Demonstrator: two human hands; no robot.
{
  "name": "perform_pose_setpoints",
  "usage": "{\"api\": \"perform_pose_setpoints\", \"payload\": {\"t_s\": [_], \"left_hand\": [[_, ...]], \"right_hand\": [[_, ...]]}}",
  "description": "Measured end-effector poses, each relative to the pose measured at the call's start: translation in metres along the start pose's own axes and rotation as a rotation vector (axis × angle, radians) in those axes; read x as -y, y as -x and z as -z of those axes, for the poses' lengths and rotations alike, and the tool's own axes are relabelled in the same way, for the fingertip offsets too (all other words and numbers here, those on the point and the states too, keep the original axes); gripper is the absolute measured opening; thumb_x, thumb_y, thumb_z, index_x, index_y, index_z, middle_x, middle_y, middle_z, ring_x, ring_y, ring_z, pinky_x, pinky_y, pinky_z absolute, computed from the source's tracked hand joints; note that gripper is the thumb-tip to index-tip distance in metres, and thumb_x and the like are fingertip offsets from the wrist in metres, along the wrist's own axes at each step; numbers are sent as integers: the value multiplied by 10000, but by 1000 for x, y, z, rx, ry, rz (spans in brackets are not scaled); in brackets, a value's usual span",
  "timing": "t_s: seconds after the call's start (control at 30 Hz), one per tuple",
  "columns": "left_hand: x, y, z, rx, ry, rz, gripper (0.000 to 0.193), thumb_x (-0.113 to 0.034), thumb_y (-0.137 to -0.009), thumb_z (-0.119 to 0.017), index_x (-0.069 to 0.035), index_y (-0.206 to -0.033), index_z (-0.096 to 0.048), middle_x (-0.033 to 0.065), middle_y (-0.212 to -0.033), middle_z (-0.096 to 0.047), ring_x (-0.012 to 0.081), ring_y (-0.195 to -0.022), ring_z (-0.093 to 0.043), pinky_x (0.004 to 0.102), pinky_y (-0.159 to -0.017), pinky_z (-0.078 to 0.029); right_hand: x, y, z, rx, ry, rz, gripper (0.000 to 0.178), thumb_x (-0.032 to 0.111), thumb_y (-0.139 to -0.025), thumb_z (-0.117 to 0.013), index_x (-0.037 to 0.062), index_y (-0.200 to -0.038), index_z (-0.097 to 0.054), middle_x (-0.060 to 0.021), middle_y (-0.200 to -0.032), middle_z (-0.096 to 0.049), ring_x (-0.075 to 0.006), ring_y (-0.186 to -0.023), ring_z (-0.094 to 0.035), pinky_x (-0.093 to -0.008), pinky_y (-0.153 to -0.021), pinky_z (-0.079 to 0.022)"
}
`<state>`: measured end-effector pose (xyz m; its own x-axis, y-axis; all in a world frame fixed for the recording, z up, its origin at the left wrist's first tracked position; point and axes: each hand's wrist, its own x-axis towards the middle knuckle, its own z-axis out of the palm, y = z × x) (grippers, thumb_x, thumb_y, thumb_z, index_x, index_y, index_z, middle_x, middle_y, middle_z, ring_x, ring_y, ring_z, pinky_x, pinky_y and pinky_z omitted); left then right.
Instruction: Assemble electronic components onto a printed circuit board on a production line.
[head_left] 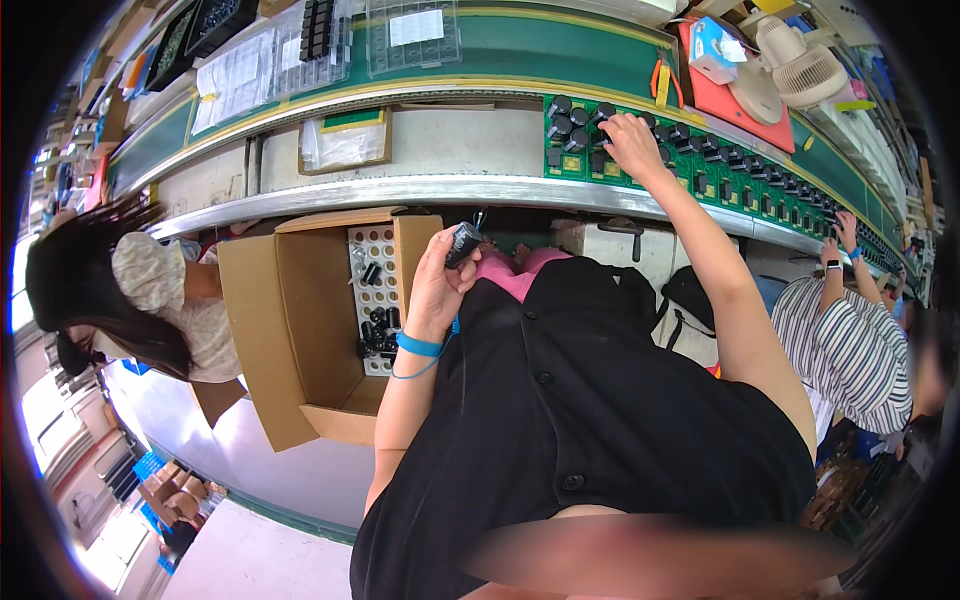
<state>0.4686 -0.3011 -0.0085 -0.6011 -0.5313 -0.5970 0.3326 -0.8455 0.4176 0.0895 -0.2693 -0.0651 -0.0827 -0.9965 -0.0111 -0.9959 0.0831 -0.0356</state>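
Note:
My left hand (436,285) is closed around a black cylindrical capacitor (463,243), held in front of my body with its thin leads pointing up. A blue band with a cord circles that wrist. Stretched forward, my right hand (633,145) has its fingertips on another black capacitor (605,112) on the green circuit board (556,170). Round black capacitors stand upright in a group at the board's left end, on both sides of my fingers. The undersides of the right fingers are partly hidden.
An open cardboard box (330,320) at my left holds a white tray with holes (375,240) and loose capacitors. More populated boards run right along the metal rail (450,190). Orange-handled pliers (661,82) and a fan (800,62) are beyond. Co-workers sit at both sides.

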Motion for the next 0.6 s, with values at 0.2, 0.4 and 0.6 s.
{"api": "perform_pose_setpoints", "payload": {"t_s": [0.2,0.4,0.6], "left_hand": [[1,-3,0,-13,7,14,279,-299,-919,-481,-86,-1095,-516,81,-807,-593,94,-554,-467,205,-464,-344],[1,-4,-3,-28,-2,16,279,-302,-920,-475,-81,-1085,-518,79,-802,-593,92,-555,-468,203,-470,-344],[6,-5,-5,-33,-32,3,279,-316,-926,-460,-79,-1062,-514,66,-776,-572,93,-560,-451,202,-469,-331]], "right_hand": [[-2,1,2,-29,28,1,352,95,-660,-704,78,-999,-614,-39,-934,-547,-218,-944,-516,-351,-804,-414],[-9,-5,12,109,-72,60,375,67,-655,-705,49,-1014,-598,-67,-997,-527,-243,-990,-497,-340,-858,-419],[-13,-3,4,19,-14,79,341,73,-644,-701,65,-976,-619,-58,-923,-526,-235,-947,-506,-343,-831,-429]]}}
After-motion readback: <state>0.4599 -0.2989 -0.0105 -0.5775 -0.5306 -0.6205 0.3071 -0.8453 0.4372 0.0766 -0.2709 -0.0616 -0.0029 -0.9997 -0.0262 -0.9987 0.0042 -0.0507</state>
